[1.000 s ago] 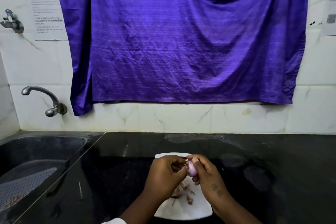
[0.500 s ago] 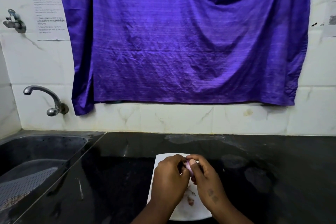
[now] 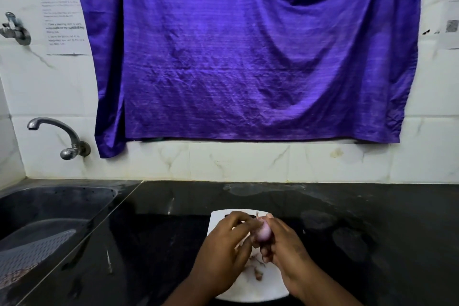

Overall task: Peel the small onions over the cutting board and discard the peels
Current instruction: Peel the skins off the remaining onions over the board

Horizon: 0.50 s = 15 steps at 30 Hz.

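onion (image 3: 263,231) more exposed now, pinched between hands (image 3: 223,256) (image 3: 285,248), peels (image 3: 257,272) on cutting board (image 3: 248,290)

The cutting board (image 3: 250,290) lies on the worktop (image 3: 372,231) at its near edge, about midway across. Over the board the left hand (image 3: 223,253) and the right hand (image 3: 285,248) meet, with the onion (image 3: 264,231) held between their fingers. Peels (image 3: 257,272) lie on the board beneath the hands. The sink (image 3: 49,201) is set into the worktop at the left, with what may be a mesh tray (image 3: 32,251) in it. The tap (image 3: 57,131) juts from the wall (image 3: 248,164) behind the sink. A cloth (image 3: 248,52) hangs on that wall behind the worktop, with a paper sheet (image 3: 62,15) to its left.
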Available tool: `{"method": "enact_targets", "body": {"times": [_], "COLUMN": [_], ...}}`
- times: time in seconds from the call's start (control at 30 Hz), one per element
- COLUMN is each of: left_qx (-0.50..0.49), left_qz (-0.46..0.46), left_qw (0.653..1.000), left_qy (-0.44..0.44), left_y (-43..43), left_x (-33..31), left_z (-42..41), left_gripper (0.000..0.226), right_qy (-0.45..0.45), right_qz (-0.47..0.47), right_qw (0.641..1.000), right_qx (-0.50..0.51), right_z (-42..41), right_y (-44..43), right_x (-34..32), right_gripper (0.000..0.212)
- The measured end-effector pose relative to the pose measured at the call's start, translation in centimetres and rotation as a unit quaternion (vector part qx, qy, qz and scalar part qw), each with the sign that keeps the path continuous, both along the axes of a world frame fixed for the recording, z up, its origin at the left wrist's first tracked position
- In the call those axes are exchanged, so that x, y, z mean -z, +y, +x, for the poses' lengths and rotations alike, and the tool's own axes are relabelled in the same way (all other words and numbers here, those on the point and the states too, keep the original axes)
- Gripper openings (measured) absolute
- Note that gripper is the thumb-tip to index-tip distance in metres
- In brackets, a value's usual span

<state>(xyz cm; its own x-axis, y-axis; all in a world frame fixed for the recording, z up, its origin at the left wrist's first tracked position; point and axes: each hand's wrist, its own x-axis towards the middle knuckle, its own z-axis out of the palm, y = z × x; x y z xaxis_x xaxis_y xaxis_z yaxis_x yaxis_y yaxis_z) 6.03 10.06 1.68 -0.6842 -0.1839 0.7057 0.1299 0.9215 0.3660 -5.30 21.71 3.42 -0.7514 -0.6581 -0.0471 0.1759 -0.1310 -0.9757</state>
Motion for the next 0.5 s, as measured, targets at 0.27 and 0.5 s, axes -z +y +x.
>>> {"method": "enact_targets", "body": {"times": [0.27, 0.5], "left_qx": [0.012, 0.032], "left_qz": [-0.120, -0.106], "left_qw": [0.992, 0.994], "left_qy": [-0.032, -0.019], "left_y": [-2.1, -2.1], "left_x": [-1.0, -1.3], "left_z": [0.5, 0.2], "left_gripper": [0.033, 0.035], "right_qy": [0.007, -0.011], "right_qz": [0.086, 0.118], "right_qw": [0.996, 0.991], "right_qx": [-0.038, -0.062], "right_z": [0.1, 0.1], "right_y": [0.4, 0.3], "right_x": [-0.4, -1.4], "right_gripper": [0.040, 0.036]}}
